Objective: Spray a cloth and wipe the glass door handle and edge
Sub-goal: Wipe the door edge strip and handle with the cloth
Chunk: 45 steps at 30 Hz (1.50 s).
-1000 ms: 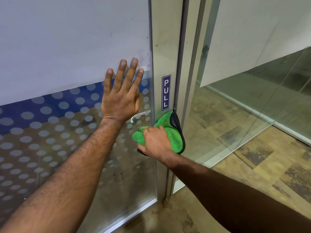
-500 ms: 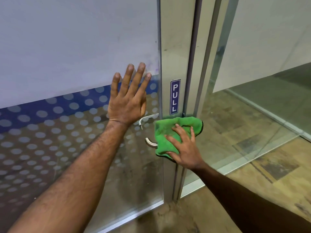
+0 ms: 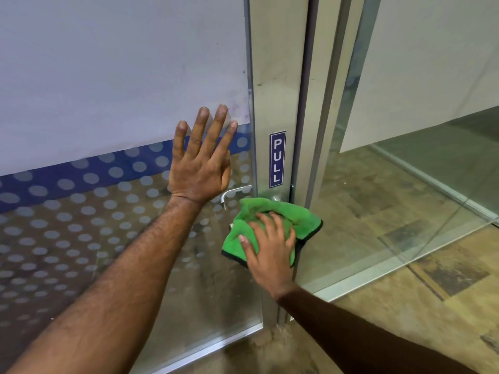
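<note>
The right hand [image 3: 270,255] presses flat, fingers spread, on a fluffy green black-edged microfibre cloth [image 3: 299,225] covering the curved metal door handle [image 3: 235,192]. The left hand [image 3: 201,168], flat and wide, rests on dotted frosted glass [image 3: 81,211] just beside a blue PULL sticker [image 3: 277,159].

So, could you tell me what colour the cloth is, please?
Green cloth with a black edge, head view.

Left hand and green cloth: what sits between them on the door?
Head view: the curved metal door handle shows in the gap between the left hand, flat on the glass, and the green cloth under the right hand.
</note>
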Motion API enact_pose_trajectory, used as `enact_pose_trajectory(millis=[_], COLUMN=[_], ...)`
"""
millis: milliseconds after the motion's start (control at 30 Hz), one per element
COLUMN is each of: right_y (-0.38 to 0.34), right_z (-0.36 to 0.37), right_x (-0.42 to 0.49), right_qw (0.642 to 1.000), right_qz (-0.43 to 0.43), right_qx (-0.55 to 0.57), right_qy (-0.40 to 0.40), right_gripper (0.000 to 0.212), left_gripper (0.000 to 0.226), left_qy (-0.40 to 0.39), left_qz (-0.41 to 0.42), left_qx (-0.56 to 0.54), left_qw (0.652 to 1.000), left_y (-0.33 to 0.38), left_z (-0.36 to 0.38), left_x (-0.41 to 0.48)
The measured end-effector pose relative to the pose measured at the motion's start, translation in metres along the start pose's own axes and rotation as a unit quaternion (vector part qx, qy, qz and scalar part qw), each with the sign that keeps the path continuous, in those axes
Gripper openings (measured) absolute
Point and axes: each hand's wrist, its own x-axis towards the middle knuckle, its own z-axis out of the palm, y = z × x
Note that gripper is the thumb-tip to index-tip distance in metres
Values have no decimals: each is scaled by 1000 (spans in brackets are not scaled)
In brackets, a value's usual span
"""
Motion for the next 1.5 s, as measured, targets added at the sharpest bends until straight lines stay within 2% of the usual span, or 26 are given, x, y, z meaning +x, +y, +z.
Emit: enact_pose_trajectory(millis=[100, 167, 367, 500, 567, 667, 767, 833, 900, 1033, 1200, 1267, 1367, 1500], right_y=[-23, -29, -12, 0, 9, 24, 39, 53, 71, 83, 33, 11, -15, -8], right_z=[9, 14, 6, 1, 1, -4, -15, -21, -28, -40, -21, -12, -1, 5], right_x=[-5, 5, 35, 40, 37, 32, 35, 38, 41, 43, 42, 40, 35, 25], right_qw=[990, 977, 924, 904, 902, 894, 882, 878, 898, 965, 993, 993, 983, 969], right_qz=[-84, -143, -327, -380, -393, -430, -453, -453, -417, -244, -96, -93, -144, -210], right_qx=[-102, -145, -191, -175, -153, -90, -28, -20, 4, 41, -8, -33, -81, -107], right_qy=[-49, -66, -57, -91, -89, -88, -130, -155, -142, -90, -67, -64, -82, -72], right_gripper=[36, 43, 30, 24, 31, 32, 36, 49, 52, 39, 41, 41, 42, 45], left_gripper=[63, 63, 63, 62, 62, 62, 61, 62, 61, 62, 62, 62, 62, 62], left_qy=[2, 1, -1, 4, 7, 4, 1, 0, 0, 0, -5, -5, -2, 2], left_qz=[0, 2, 2, 5, 5, 4, 1, 0, 2, 1, -4, -3, -1, 2], left_qx=[-1, -1, -5, -1, 1, 1, 3, 2, 3, 5, 0, 0, 4, 7], left_qw=[1000, 1000, 1000, 1000, 1000, 1000, 1000, 1000, 1000, 1000, 1000, 1000, 1000, 1000], left_y=[-1, -1, 0, -1, -1, -2, -1, -1, -1, 0, 0, 0, 0, 0], left_z=[0, 0, 1, 1, 1, 1, 1, 0, 0, 1, 2, 3, 2, 2], left_x=[0, 0, -1, -2, -2, -2, -3, -2, -1, -1, -2, -1, -2, -2])
